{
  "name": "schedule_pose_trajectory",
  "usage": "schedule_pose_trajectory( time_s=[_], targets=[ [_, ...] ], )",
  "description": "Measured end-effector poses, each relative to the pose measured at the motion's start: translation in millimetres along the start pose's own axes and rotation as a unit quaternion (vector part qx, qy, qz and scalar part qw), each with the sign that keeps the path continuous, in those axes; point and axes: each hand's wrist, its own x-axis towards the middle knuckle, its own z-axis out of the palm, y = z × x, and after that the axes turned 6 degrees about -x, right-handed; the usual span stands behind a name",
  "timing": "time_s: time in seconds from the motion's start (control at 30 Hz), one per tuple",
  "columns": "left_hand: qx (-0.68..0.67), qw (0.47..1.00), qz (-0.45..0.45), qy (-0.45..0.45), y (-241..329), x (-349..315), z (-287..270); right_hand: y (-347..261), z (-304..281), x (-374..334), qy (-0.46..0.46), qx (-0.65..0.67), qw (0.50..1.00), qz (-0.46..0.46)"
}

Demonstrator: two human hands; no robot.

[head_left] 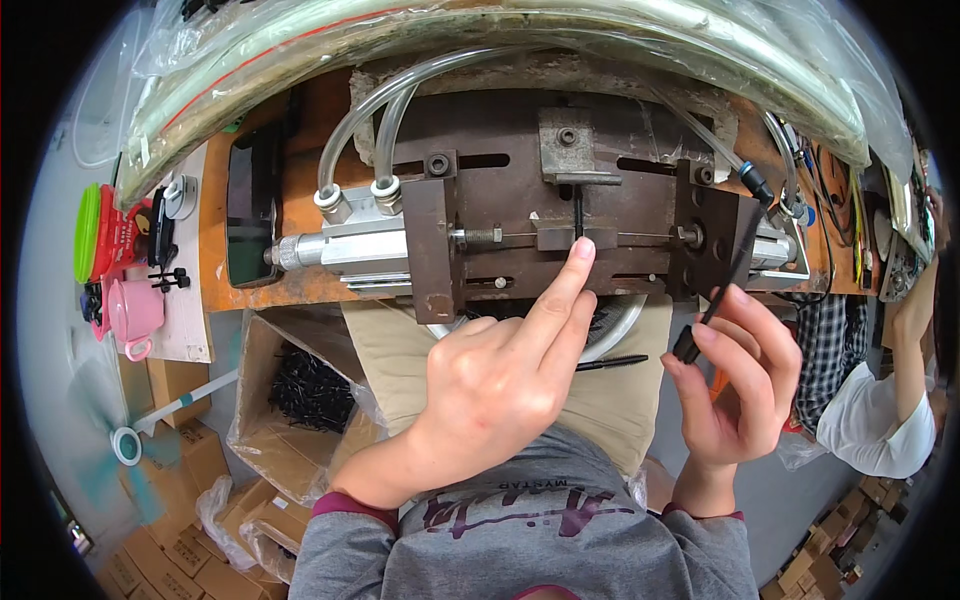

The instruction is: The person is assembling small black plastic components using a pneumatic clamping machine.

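Observation:
My left hand (505, 375) reaches over the middle of a brown metal fixture (500, 205). Its index finger is stretched out, with the tip at the lower end of a thin black rod (578, 208) lying upright across a small metal block (550, 236). The middle finger is extended beside it, the other fingers are mostly hidden, and no object shows in this hand. To the right, my right hand (745, 385) pinches a slim black stick (710, 318) with a thicker lower end between thumb and fingers. A similar black stick (612, 363) lies across my lap.
Silver air cylinders (365, 250) with clear hoses (345, 125) flank the fixture. A plastic-wrapped roll (500, 25) spans the back. Below left stands a carton (262, 400) with many black pieces, near a fan (127, 446). Another person (880, 420) sits at right.

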Motion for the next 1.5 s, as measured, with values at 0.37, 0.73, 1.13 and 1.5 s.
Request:
schedule_pose_trajectory(
  time_s=[0.37,0.73,1.13,1.5],
  targets=[
    [-0.33,0.937,-0.104,-0.039,-6.6,-27.9,-27.8,-7.4,36.1,10.8,-0.147,-0.058,0.98,-0.121],
    [-0.68,0.663,-0.307,-0.064,-0.9,-34.7,-37.3,-20.9,37.1,24.8,-0.169,-0.122,0.973,-0.095],
    [-0.657,0.693,-0.296,0.02,1.9,-39.8,-16.9,-4.7,46.4,11.2,-0.095,0.023,0.994,-0.05],
    [-0.594,0.757,-0.269,-0.027,6.5,-38.9,-16.3,-5.6,40.0,-12.9,-0.06,0.294,0.954,-0.024]
  ],
)
